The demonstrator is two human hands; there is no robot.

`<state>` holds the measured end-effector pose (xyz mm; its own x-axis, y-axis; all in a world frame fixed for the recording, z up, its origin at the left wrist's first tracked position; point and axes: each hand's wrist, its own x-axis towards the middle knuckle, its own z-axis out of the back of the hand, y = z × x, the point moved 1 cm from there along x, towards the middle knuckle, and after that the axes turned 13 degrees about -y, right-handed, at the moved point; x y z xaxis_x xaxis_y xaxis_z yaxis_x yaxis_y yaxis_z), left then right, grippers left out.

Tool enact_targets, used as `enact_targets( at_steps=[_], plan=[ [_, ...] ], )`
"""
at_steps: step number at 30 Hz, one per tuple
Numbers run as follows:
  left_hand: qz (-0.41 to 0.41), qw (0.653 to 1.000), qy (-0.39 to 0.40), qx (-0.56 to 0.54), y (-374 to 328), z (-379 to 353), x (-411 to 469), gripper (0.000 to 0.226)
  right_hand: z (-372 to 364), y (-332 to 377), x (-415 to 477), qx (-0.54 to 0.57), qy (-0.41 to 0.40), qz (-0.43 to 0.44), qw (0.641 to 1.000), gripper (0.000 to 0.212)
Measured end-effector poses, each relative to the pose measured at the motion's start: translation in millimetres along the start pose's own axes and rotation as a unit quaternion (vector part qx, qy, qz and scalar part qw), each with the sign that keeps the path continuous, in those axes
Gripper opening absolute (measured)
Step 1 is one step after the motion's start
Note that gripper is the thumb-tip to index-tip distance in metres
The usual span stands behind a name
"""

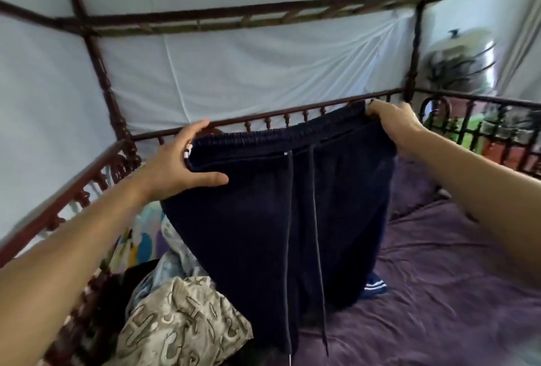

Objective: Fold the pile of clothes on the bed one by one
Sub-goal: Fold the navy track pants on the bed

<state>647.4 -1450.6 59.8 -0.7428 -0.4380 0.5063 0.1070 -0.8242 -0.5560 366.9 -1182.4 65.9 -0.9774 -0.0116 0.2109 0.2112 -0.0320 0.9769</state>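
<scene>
I hold up a pair of dark navy drawstring pants (263, 219) by the elastic waistband, above the bed. My left hand (181, 160) pinches the waistband's left end between thumb and fingers. At the waistband's right end, my right hand (395, 125) grips the fabric with curled fingers. The legs hang down to the purple bedsheet (439, 277), and two long drawstrings dangle at the front. A pile of clothes (175, 321) lies at the lower left, with a beige patterned garment on top and colourful pieces behind it.
A dark wooden bed rail (87, 178) with turned spindles runs along the left and far sides. White cloth (234, 72) hangs behind the frame's posts. A navy item with white stripes (374, 286) lies on the sheet behind the pants. A fan (459, 69) stands at the right.
</scene>
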Motion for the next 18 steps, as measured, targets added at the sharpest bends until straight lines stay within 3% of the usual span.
enact_targets(
  at_steps=[2, 5, 7, 9, 11, 14, 16, 18],
  plan=[
    [-0.062, 0.998, -0.018, 0.028, -10.7, 31.6, 7.0, 0.097, 12.1, 36.5, -9.5, -0.001, 0.017, 0.022, 1.000, 0.024],
    [-0.118, 0.985, -0.123, 0.016, -15.9, 79.5, 24.7, 0.039, 19.1, 88.1, -31.8, 0.016, 0.114, 0.068, 0.991, 0.042],
    [-0.074, 0.981, -0.168, -0.058, -13.6, 108.8, 39.3, 0.016, 16.5, 120.3, -51.3, 0.010, 0.214, 0.133, 0.968, 0.052],
    [-0.015, 0.971, -0.182, -0.152, -11.7, 136.9, 56.1, 0.014, 12.0, 149.0, -70.3, 0.018, 0.292, 0.198, 0.935, 0.051],
    [0.022, 0.956, -0.190, -0.223, -10.4, 159.0, 74.8, 0.016, 7.4, 170.5, -83.2, 0.011, 0.320, 0.245, 0.915, 0.052],
    [0.042, 0.945, -0.208, -0.249, -4.1, 166.0, 99.5, 0.018, -1.1, 174.3, -88.1, -0.067, 0.219, 0.296, 0.927, 0.046],
    [0.059, 0.947, -0.214, -0.234, 3.9, 147.3, 111.4, 0.012, -6.7, 154.9, -84.3, -0.126, 0.127, 0.277, 0.944, 0.039],
    [0.088, 0.954, -0.223, -0.181, 14.2, 115.6, 121.2, 0.013, -8.6, 123.3, -79.2, -0.206, 0.084, 0.260, 0.939, 0.036]
  ],
)
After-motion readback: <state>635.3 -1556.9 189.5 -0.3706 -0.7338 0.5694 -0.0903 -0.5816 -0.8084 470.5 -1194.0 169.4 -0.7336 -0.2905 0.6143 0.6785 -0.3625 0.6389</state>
